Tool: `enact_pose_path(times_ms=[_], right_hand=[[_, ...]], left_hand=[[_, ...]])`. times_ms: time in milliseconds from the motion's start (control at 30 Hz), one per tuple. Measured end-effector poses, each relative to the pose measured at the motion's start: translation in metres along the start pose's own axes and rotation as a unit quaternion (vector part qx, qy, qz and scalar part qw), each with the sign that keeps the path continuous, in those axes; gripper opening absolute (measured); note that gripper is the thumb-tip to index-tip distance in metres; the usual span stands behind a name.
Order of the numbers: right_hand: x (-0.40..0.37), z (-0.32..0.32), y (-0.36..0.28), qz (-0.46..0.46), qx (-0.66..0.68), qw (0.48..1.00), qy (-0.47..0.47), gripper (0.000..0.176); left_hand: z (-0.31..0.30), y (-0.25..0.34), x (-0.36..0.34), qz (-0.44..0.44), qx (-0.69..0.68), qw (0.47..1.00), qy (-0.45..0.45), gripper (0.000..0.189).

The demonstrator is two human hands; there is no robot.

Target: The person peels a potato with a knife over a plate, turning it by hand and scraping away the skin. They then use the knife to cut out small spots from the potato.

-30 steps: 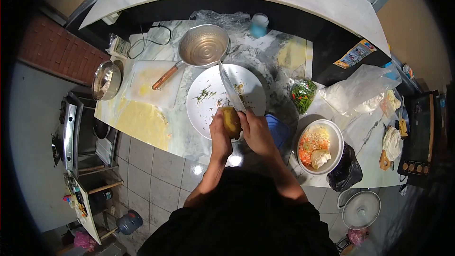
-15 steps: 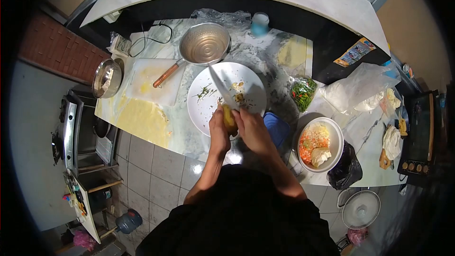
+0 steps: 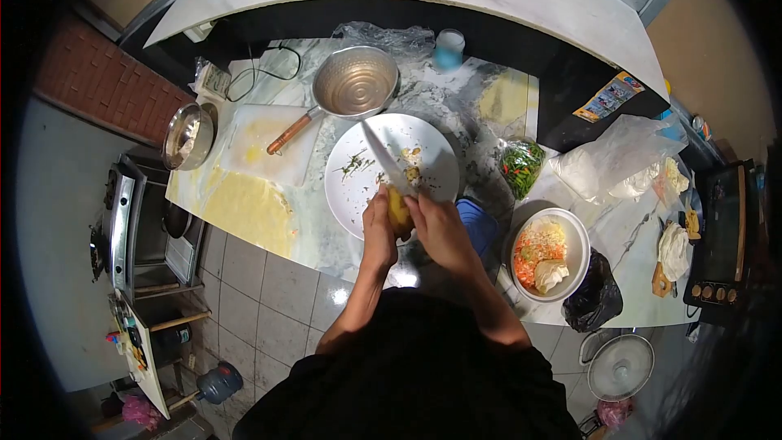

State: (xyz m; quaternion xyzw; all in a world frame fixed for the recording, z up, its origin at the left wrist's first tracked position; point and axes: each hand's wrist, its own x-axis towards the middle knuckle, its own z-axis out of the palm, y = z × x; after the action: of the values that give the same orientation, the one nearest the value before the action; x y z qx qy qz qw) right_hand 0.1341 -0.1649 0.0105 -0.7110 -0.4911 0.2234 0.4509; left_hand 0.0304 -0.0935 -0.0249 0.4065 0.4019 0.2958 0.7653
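Over the near edge of a large white plate, my left hand is closed around a yellow potato with some darker skin at its lower end. My right hand grips a knife; its handle is hidden in the fingers. The broad blade points away from me and to the left across the plate, its base right at the potato's top. On the plate lie green herb bits and yellowish-brown peelings.
Behind the plate stands a saucepan, its handle over a white cutting board. A metal bowl is at left. To the right are a blue container, bagged chillies, a white bowl of chopped food and a black bag.
The whole view has shifted slightly, the counter sitting a little lower. Both hands keep their hold on the potato and knife, with more yellow showing on the potato.
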Motion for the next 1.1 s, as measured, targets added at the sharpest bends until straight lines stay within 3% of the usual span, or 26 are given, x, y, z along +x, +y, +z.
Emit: enact_pose_path(times_ms=[100,200,367,467,667,800,1100], right_hand=[[0.006,-0.003,0.023,-0.045,-0.059,0.994,0.081,0.017],[-0.004,-0.008,0.004,-0.003,-0.015,0.998,0.066,0.018],[-0.007,-0.005,-0.015,-0.037,-0.013,0.999,0.0,0.021],[-0.002,0.002,-0.001,-0.084,-0.013,0.995,0.057,0.022],[0.003,-0.011,-0.003,-0.037,-0.039,0.996,0.073,0.022],[-0.002,-0.004,-0.012,-0.042,-0.036,0.998,-0.001,0.022],[0.004,-0.009,0.0,-0.037,-0.036,0.997,0.052,0.019]], left_hand=[[0.008,0.01,-0.01,-0.007,0.011,1.0,-0.004,0.051],[0.006,0.02,-0.002,0.016,-0.034,0.999,0.009,0.048],[0.001,0.0,0.004,-0.005,0.003,1.0,0.01,0.045],[-0.002,-0.002,0.006,0.03,0.055,0.998,0.001,0.044],[0.003,0.002,0.004,0.037,0.04,0.998,0.019,0.048],[0.005,0.005,0.003,0.022,0.047,0.999,0.001,0.048],[0.004,0.005,-0.001,0.037,0.009,0.999,0.009,0.04]])
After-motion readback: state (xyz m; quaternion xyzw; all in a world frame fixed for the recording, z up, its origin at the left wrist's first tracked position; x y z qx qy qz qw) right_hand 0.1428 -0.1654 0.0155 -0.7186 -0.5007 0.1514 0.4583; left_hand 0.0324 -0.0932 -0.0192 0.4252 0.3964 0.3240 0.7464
